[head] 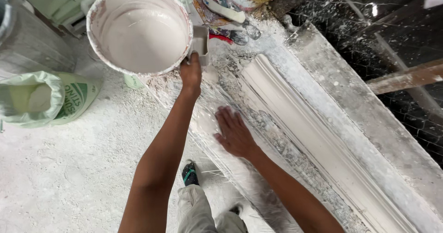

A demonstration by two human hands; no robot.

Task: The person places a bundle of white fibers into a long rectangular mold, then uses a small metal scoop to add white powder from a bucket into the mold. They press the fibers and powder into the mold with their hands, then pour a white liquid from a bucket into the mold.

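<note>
My left hand (190,74) is shut on the rectangular grip at the rim of a large white bucket (138,30). The bucket is held up and tilted over the bench's near end, with smooth white liquid plaster inside. My right hand (234,132) lies flat, fingers spread, on a wet white layer with glassy fibres (203,122) at the near edge of the long workbench (369,117). It holds nothing. A long white moulded cornice strip (300,117) runs along the bench just right of that hand.
An open green-and-white sack (32,97) of white powder lies on the dusty floor at left, beside a grey drum (23,39). Stained tubs (221,2) crowd the bench's far end. Dark wire mesh and a wooden batten (406,78) are at right. My sandalled foot (189,173) stands below.
</note>
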